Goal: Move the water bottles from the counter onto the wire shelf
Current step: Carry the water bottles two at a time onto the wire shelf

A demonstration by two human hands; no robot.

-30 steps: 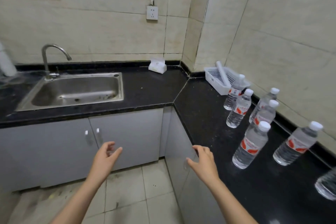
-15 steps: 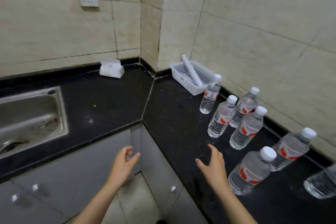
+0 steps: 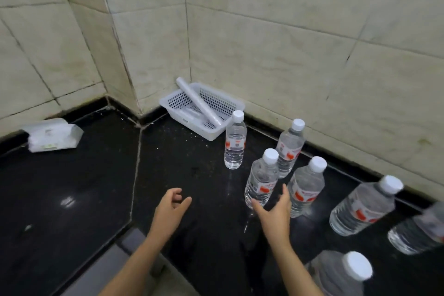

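Note:
Several clear water bottles with white caps and red labels stand on the black counter (image 3: 72,194) along the right wall. The nearest to my hands are one bottle (image 3: 260,179) and another (image 3: 306,187) just right of it. My right hand (image 3: 274,211) is spread open between these two, fingertips close to both, holding nothing. My left hand (image 3: 171,208) hovers over the counter to the left, fingers loosely curled and empty. Further bottles stand behind (image 3: 235,140), (image 3: 289,149) and to the right (image 3: 362,206). No wire shelf is in view.
A white perforated basket (image 3: 182,101) with a white roll (image 3: 198,103) lying across it sits in the tiled corner. A pack of wipes (image 3: 51,136) lies at the left by the wall. The counter's front edge runs diagonally at the lower left.
The view has swung right and down, so the sink and socket have left the frame. Both hands have moved forward over the counter, the right one reaching in among the bottles.

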